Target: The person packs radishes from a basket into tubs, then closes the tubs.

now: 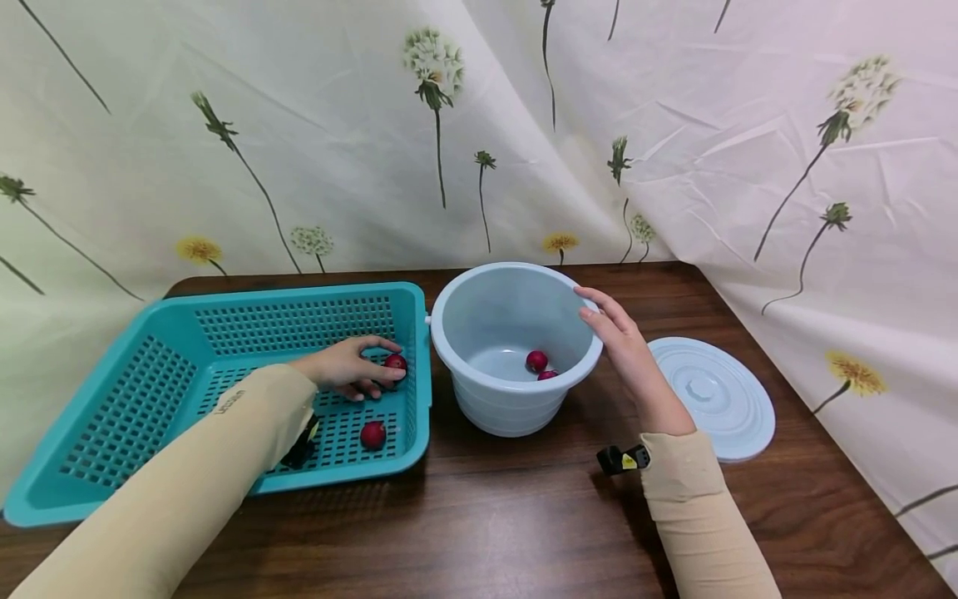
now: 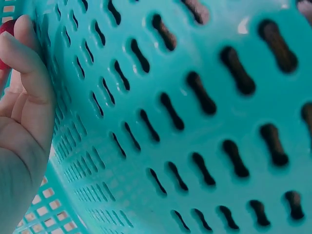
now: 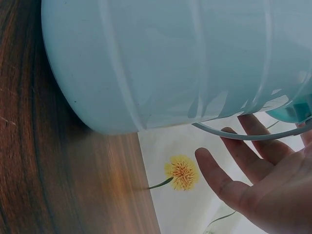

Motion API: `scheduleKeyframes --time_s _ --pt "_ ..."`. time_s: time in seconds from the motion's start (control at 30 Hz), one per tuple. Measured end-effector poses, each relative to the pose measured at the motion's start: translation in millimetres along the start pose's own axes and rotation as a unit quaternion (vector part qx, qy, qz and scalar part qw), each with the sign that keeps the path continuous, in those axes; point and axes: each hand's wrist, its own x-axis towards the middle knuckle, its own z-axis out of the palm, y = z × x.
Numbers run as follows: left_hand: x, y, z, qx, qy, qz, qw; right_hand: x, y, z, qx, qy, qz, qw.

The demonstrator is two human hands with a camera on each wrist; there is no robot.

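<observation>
My left hand point(image 1: 352, 366) is inside the teal basket point(image 1: 416, 374), near its right wall, with a small round red fruit point(image 1: 396, 361) between thumb and fingers. Part of that red fruit point(image 2: 7, 29) shows past the fingertips in the left wrist view. Closer to me, another red fruit point(image 1: 372, 434) lies on the basket floor. Right of the basket stands a light blue bucket point(image 1: 509, 408) with two red fruits point(image 1: 536, 360) at its bottom. My right hand point(image 1: 627, 353) holds the bucket's right rim, the thumb over the edge and several fingers point(image 3: 234, 195) outside, by the handle point(image 3: 253, 137).
A round light blue lid point(image 1: 718, 399) lies flat on the brown wooden table point(image 1: 479, 516), right of the bucket. Behind the table hangs a white cloth point(image 1: 337, 166) printed with dandelions. The basket and bucket stand close side by side.
</observation>
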Motion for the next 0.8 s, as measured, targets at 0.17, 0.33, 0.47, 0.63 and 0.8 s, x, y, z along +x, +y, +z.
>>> scheduleKeyframes --time_s 0.17,0.33,0.47,0.63,0.8 --pt "1.6 -2.0 0.0 -0.009 -0.002 -0.004 0.9999 -0.2 -0.2 0.1 0.0 0.001 -0.001 1.0" --pt "1.3 -2.5 -0.1 -0.015 -0.008 -0.007 0.9998 -0.3 -0.4 0.5 0.0 -0.001 -0.003 1.0" --pt "0.9 -2.4 -0.5 -0.02 -0.01 -0.011 0.9997 -0.2 -0.3 0.6 0.001 0.0 -0.002 1.0" --pt "1.3 -2.8 -1.3 -0.017 -0.009 -0.016 0.9997 -0.1 -0.6 1.0 0.003 0.0 -0.002 1.0" --pt "3.0 -3.7 -2.5 -0.016 -0.009 -0.024 0.9996 0.2 -0.6 0.2 0.002 0.0 -0.002 1.0"
